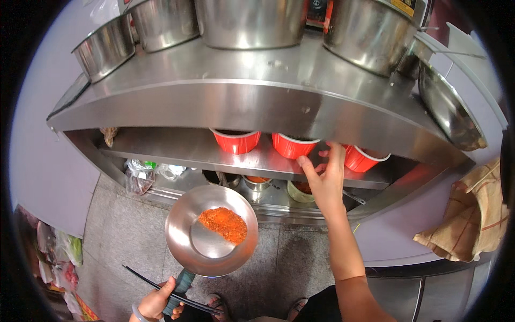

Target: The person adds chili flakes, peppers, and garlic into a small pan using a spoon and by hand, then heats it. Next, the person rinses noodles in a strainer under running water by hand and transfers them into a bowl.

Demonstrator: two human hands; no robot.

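My left hand [157, 302] grips the wrapped handle of a round metal pan [211, 193], with a pair of black chopsticks [139, 274] held across the handle. An orange-red ground spice [225, 225] lies in the pan. My right hand [324, 169] reaches to the upper inner shelf; its thumb touches or nearly touches the middle red tub [291, 148], and its other fingers are partly hidden between that tub and the right red tub [362, 160]. Another red tub [237, 142] stands to the left. The tubs' contents are mostly hidden by the counter's edge.
Large steel pots [251, 24] line the steel counter top [257, 66]. Below the tubs, the lower shelf holds a small steel bowl [257, 184], a pale green bowl [299, 193] and plastic bags [140, 177]. A cloth sack [462, 213] is at right.
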